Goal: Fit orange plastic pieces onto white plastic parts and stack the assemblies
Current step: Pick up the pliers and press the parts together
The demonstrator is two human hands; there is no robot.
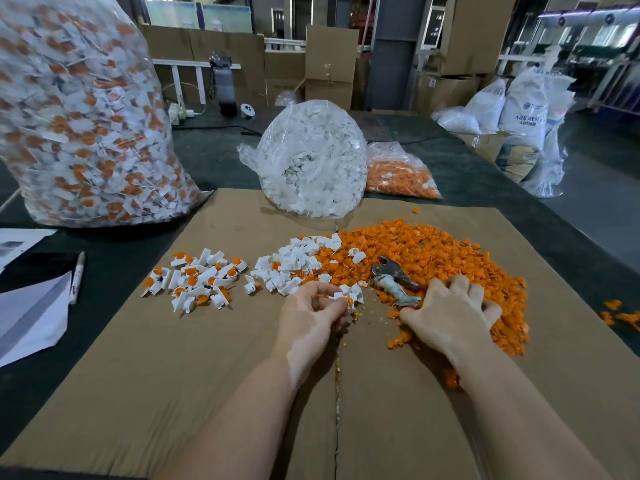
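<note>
I'm seeing both hands working over the cardboard sheet (214, 358) lying on the worktop (450, 161). Left hand (311, 318) is curling its fingers round a few white parts (346, 296) w/ a bit of orange showing, near the sheet's centre seam. Right hand (453, 315) is lying palm-down w/ fingers spread, digging into the orange pieces pile (433, 251) on the sheet's right half; can't tell if it's holding any. Metal pliers-type tool (394, 278) is lying on that pile, just beside the right hand's thumb side. Loose white pile (298, 261) is sitting at sheet centre, touching the orange pile's left edge. Assembled white+orange units (197, 278) are lying scattered, not stacked, on the sheet's left part, apart from the white pile. At the sheet's far edge: bag of white parts (311, 157), resting partly on it; bag of orange pieces (398, 174) just right of that, off the sheet. Big bag of finished assemblies (79, 116) is standing off the sheet's far-left corner. Marker pen (77, 275) + white papers (31, 313) are lying left of the sheet.
</note>
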